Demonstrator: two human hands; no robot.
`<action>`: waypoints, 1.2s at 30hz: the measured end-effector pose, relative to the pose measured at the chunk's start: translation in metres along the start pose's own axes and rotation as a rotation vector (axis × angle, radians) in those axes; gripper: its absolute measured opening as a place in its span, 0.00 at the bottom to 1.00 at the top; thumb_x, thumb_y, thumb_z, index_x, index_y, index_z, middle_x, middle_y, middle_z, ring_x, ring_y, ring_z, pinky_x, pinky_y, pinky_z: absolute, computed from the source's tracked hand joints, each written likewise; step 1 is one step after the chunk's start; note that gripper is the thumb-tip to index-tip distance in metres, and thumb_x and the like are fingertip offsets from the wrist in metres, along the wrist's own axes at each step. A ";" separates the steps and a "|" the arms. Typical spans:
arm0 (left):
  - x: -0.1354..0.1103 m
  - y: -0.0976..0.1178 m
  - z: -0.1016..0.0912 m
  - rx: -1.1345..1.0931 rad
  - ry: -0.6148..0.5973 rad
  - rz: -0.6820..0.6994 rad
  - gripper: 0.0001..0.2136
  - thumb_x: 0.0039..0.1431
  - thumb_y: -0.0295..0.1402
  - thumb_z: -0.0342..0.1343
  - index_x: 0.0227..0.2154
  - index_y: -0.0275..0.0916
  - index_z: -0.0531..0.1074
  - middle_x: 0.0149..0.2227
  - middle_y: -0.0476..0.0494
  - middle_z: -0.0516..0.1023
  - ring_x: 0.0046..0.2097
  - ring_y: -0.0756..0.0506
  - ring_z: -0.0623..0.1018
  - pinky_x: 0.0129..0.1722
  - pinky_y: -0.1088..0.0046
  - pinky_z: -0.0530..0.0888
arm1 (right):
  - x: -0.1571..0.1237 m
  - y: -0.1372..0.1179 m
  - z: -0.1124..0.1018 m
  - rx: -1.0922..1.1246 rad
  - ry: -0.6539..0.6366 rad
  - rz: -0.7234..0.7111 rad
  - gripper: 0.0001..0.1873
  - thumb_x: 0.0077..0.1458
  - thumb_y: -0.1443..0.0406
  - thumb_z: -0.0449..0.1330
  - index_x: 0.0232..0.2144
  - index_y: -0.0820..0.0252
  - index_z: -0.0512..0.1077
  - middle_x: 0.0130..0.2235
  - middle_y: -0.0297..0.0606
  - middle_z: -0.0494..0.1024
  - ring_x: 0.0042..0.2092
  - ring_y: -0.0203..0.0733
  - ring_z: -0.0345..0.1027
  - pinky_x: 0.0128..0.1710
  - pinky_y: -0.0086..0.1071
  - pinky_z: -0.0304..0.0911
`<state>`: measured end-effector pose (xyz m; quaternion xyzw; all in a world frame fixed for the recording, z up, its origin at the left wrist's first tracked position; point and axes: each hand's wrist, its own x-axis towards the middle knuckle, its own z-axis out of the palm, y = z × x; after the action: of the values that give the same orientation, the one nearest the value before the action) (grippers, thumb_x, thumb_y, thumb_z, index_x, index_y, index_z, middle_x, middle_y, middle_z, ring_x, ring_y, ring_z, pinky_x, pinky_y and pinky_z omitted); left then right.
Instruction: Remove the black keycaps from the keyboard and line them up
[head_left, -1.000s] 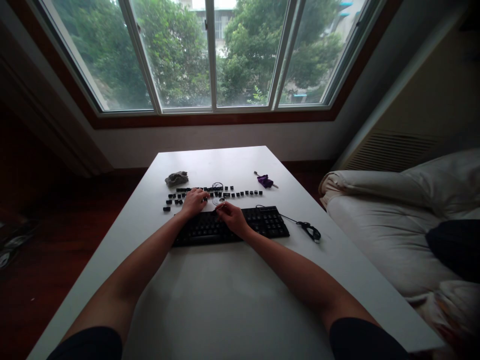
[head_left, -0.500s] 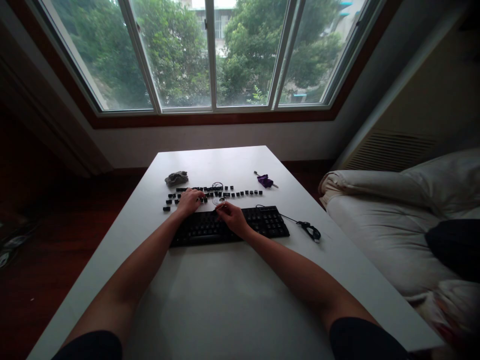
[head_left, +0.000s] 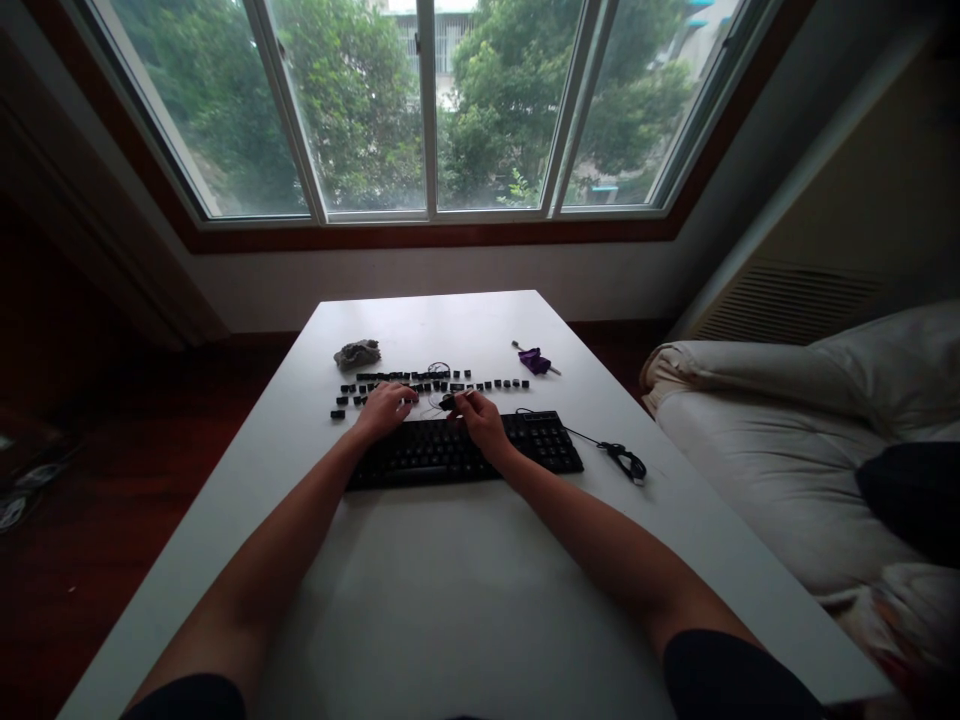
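A black keyboard (head_left: 420, 455) lies across the white table under my forearms. Beyond it, loose black keycaps (head_left: 495, 385) are laid out in rows. My left hand (head_left: 384, 410) is at the keyboard's back edge by the nearer keycaps, thumb and fingers apart, with nothing seen between them. Just above the keyboard, my right hand (head_left: 481, 422) pinches what looks like a keycap puller (head_left: 448, 402), a small black piece with thin wires sticking out to the left. Whether a keycap sits in the wires is too small to tell.
A crumpled grey cloth (head_left: 358, 354) lies at the back left of the table (head_left: 420, 600). A purple cloth with a thin brush-like stick (head_left: 535, 360) is at the back right. The coiled cable (head_left: 624, 462) lies right of the keyboard. A pale sofa (head_left: 720, 430) stands beside the table.
My right hand has moved a little to the right and back from the keys, with the puller in it. My left hand stays near the keycaps. The view has shifted slightly.
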<state>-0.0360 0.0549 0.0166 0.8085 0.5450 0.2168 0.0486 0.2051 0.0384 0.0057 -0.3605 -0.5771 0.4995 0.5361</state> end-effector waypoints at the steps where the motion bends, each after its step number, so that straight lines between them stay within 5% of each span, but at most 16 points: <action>1: -0.004 0.003 0.000 -0.020 -0.016 0.012 0.10 0.61 0.33 0.54 0.42 0.45 0.78 0.46 0.44 0.78 0.49 0.40 0.71 0.53 0.60 0.67 | 0.002 -0.002 -0.002 0.006 0.008 0.003 0.22 0.57 0.45 0.58 0.34 0.59 0.69 0.35 0.38 0.78 0.31 0.40 0.75 0.25 0.28 0.68; 8: -0.020 0.013 0.007 -0.113 -0.069 0.073 0.10 0.62 0.34 0.54 0.42 0.44 0.78 0.44 0.44 0.78 0.49 0.40 0.72 0.53 0.61 0.68 | 0.003 -0.011 -0.007 -0.099 -0.020 -0.056 0.20 0.58 0.47 0.58 0.32 0.58 0.68 0.26 0.31 0.73 0.28 0.38 0.73 0.28 0.28 0.65; 23: -0.021 0.013 0.014 -0.147 -0.057 0.059 0.09 0.62 0.33 0.54 0.41 0.44 0.78 0.43 0.44 0.77 0.46 0.42 0.73 0.48 0.64 0.70 | 0.002 -0.017 0.008 -0.479 -0.210 -0.120 0.13 0.62 0.54 0.56 0.34 0.56 0.73 0.24 0.30 0.75 0.26 0.38 0.69 0.29 0.29 0.61; 29: -0.021 0.012 0.015 -0.151 -0.058 0.051 0.10 0.62 0.32 0.53 0.41 0.44 0.78 0.43 0.44 0.77 0.46 0.42 0.74 0.48 0.65 0.70 | -0.014 -0.024 0.017 -0.626 -0.312 -0.402 0.10 0.61 0.59 0.57 0.32 0.57 0.72 0.30 0.34 0.74 0.30 0.36 0.63 0.33 0.29 0.58; 36: -0.023 0.013 0.013 -0.160 -0.059 0.046 0.10 0.62 0.33 0.53 0.41 0.44 0.78 0.43 0.44 0.77 0.46 0.42 0.73 0.48 0.65 0.70 | -0.022 -0.019 0.012 -0.628 -0.212 -0.416 0.05 0.56 0.67 0.56 0.37 0.56 0.70 0.26 0.30 0.69 0.26 0.35 0.59 0.30 0.29 0.56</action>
<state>-0.0270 0.0312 0.0022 0.8203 0.5056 0.2368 0.1239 0.1989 0.0108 0.0198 -0.3288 -0.8149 0.2136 0.4269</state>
